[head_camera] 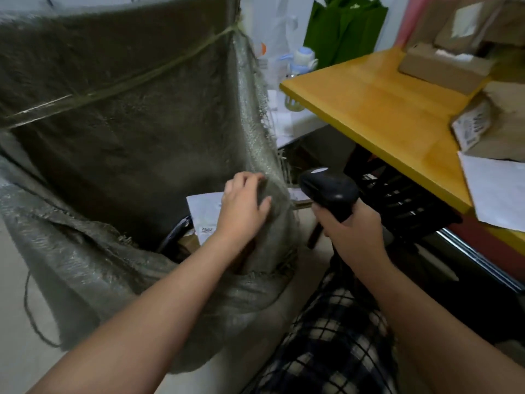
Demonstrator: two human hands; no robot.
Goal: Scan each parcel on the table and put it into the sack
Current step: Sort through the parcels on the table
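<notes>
Sack [113, 137]: woven, limp, its mouth gaping beside the tabletop [383, 115]. Your left grip [241, 209] pinches the rim. One labelled mailer [204, 211] lies inside. Cardboard parcels [443, 66] sit at the tabletop's far end, probably stiff and light; take each across opposite faces. Flat white envelope [497, 191] near the edge: soft, likely slick; pinch a border. Your right grip [349, 226] wraps the scanner [329, 189] handle.
</notes>
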